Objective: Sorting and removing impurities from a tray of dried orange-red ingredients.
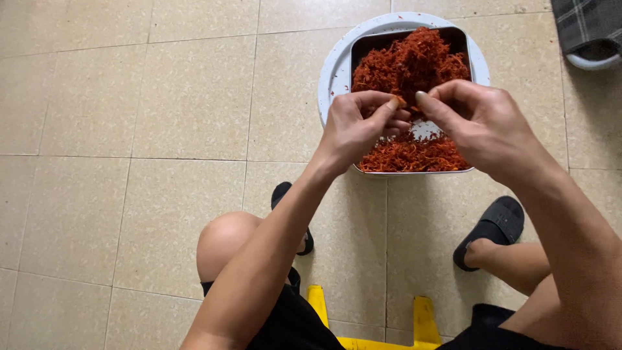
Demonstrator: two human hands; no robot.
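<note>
The square tray (360, 50) of red shredded strands (408, 65) serves as the reference; it sits inside a round white basin (332, 71) on the tiled floor (129, 129), directly ahead of the seated person, so that both hands reach it without leaning; the basin rim surrounds the tray and would likely catch any strands that fall. The left hand (359, 126) hovers over the near-left part of the tray, fingers curled and thumb pressed to fingertips, pinching a small tuft of strands; the right hand (476, 120) hovers over the near-right part, thumb and forefinger closed on the same tuft or one beside it; which cannot be told; the two hands meet above the tray centre, apparently so that loose pieces drop back onto the pile. A bare patch of tray bottom (424, 129) shows below the hands, with strands heaped beyond it and a thinner band along the near edge. Black slippers (495, 223) rest on the floor on the near side of the tray; a yellow stool (421, 317) lies nearer still, beneath the person; a grey checked cloth (586, 26) lies to the far right of the tray.
</note>
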